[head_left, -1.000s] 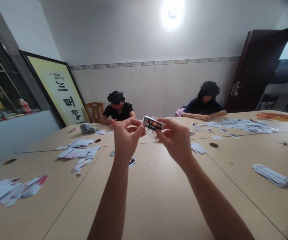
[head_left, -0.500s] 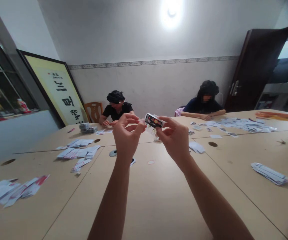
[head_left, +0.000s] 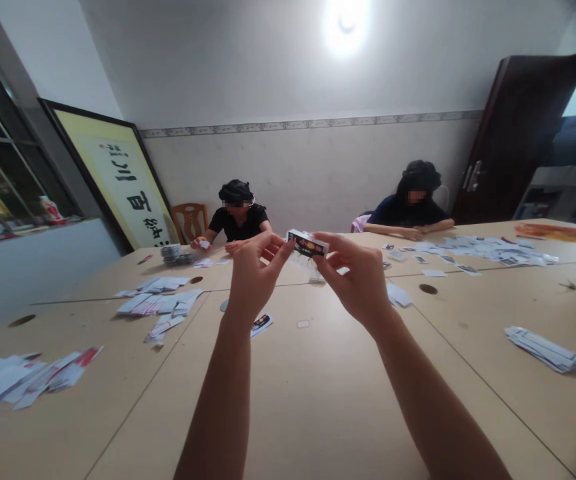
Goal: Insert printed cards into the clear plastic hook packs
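Observation:
A small black printed box (head_left: 309, 245) with white edges and orange and white print is held up above the table, slightly tilted. My left hand (head_left: 257, 270) is closed on its left end, thumb against the front. My right hand (head_left: 354, 275) pinches its right end between thumb and fingers. Something clear, like thin plastic, shows just behind and below the box. On the table beyond my left wrist lies a dark printed card (head_left: 262, 324), partly hidden by the arm. A small white label with a red border (head_left: 303, 325) lies flat between my forearms.
Paper piles (head_left: 155, 303) lie on the left of the table (head_left: 308, 407). More scattered papers (head_left: 493, 250) and a folded stack (head_left: 543, 348) are on the right. Two people sit across; the left person's hand (head_left: 201, 243) holds a small white piece. Round holes (head_left: 428, 289) pierce the tabletop.
My left fingers have moved right onto the box's left end. More of the printed card on the table now shows. The person on the left has raised a hand with a white piece.

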Motion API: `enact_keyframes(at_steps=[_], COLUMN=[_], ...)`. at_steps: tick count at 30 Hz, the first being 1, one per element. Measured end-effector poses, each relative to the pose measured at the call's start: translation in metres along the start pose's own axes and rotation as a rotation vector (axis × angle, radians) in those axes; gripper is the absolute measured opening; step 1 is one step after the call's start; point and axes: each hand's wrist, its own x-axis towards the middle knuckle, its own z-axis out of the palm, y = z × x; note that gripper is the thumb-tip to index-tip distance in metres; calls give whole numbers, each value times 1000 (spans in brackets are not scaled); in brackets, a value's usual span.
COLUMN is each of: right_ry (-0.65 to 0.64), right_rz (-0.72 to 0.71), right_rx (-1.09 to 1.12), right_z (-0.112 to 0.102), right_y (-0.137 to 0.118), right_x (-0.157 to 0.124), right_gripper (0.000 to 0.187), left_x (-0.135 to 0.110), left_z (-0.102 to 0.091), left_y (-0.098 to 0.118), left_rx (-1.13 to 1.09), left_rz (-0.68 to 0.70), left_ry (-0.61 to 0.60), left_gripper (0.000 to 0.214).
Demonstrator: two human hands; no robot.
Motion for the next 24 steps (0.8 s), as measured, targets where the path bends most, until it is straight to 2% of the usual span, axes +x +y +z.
enact_keyframes(at_steps=[12, 24], right_ry=[8, 1], right_rz=[114, 122], right_rx=[-31, -36], right_z=[8, 10], right_y=[2, 4], right_x=[0, 0], right_gripper=[30, 30], left_x=[1, 3], left_z=[6, 6], left_y=[-6, -14], left_rx=[-238, -257], left_rz=[-138, -157], left_ry=[-47, -48], left_gripper=[33, 33])
